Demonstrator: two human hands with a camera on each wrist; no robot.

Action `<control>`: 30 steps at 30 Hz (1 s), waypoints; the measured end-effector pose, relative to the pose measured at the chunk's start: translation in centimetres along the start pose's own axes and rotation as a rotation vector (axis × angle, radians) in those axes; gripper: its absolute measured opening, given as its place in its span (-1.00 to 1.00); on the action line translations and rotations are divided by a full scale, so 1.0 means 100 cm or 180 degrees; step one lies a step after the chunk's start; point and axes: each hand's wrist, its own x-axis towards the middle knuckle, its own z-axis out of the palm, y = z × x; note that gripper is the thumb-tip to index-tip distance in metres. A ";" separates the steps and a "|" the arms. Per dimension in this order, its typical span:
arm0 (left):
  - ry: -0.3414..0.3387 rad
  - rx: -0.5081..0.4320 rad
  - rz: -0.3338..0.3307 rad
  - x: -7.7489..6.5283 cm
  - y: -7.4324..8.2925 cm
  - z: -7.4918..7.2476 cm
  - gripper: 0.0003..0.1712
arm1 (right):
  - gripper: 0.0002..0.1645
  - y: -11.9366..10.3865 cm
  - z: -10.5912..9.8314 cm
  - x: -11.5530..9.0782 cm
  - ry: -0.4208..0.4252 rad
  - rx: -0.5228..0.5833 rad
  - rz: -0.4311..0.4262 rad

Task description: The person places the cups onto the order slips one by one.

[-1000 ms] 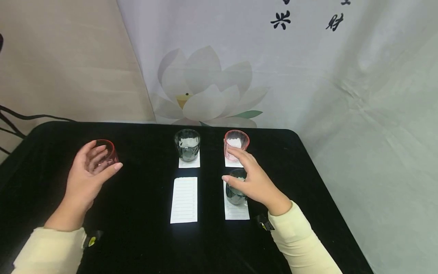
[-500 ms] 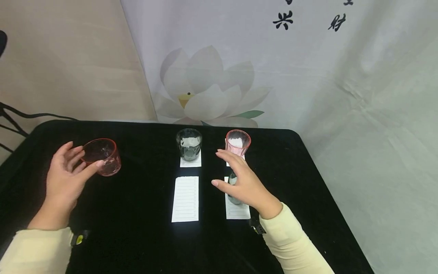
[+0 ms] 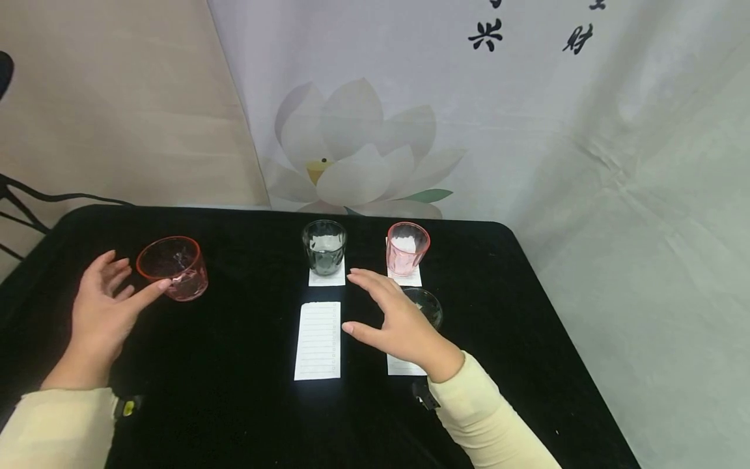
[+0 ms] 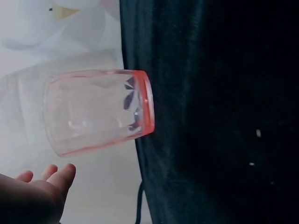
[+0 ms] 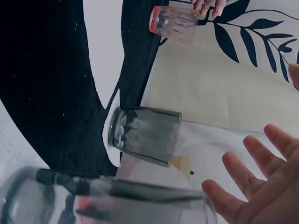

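Observation:
At the table's left, a pink glass with a red rim [image 3: 190, 281] stands upright. Beside it is my left hand [image 3: 105, 312], fingers loosely bent and thumb tip overlapping the glass in the head view; the left wrist view shows a gap between fingers and glass [image 4: 88, 112]. My right hand [image 3: 398, 326] hovers with spread fingers, holding nothing, and partly hides a grey glass [image 3: 432, 306] on the front right paper slip [image 3: 404, 367]. Close up in the right wrist view, that grey glass [image 5: 140, 205] lies near the fingertips; whether they touch I cannot tell.
On back slips stand another grey glass [image 3: 324, 260] and a second pink glass [image 3: 404, 260]. A lined paper slip [image 3: 318, 342] lies at front centre. Black cloth covers the table [image 3: 246, 391], and a printed curtain [image 3: 527, 130] hangs behind.
My left hand has drawn back leftward from around the pink glass, which stays standing. My right hand has shifted left and slightly toward me, away from the right-hand glasses.

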 end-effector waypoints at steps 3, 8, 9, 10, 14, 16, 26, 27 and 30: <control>-0.0051 0.0006 -0.0007 0.003 -0.004 0.001 0.05 | -0.16 0.000 0.005 0.001 -0.0077 -0.0014 0.0003; -0.0131 0.0029 -0.0044 0.010 -0.008 0.004 0.09 | -0.16 -0.001 0.011 0.002 -0.0201 0.0001 0.0031; -0.0141 0.0038 -0.0055 0.011 -0.008 0.005 0.10 | -0.16 -0.002 0.012 0.002 -0.0226 -0.0002 0.0046; -0.0152 0.0033 -0.0064 0.012 -0.009 0.005 0.11 | -0.16 -0.002 0.014 0.003 -0.0242 -0.0014 0.0045; -0.0192 0.0034 -0.0084 0.014 -0.008 0.007 0.13 | -0.17 -0.001 0.020 0.004 -0.0297 -0.0064 0.0072; -0.0217 0.0021 -0.0085 0.015 -0.009 0.008 0.12 | -0.18 0.000 0.023 0.005 -0.0307 -0.0099 0.0078; -0.0324 0.0028 -0.0097 0.019 -0.012 0.009 0.13 | -0.19 0.001 0.037 0.006 -0.0427 -0.0201 0.0075; -0.0335 0.0030 -0.0092 0.020 -0.012 0.010 0.14 | -0.19 0.002 0.038 0.006 -0.0424 -0.0218 0.0072; -0.0360 0.0047 -0.0102 0.022 -0.012 0.011 0.15 | -0.20 0.004 0.043 0.005 -0.0414 -0.0236 0.0079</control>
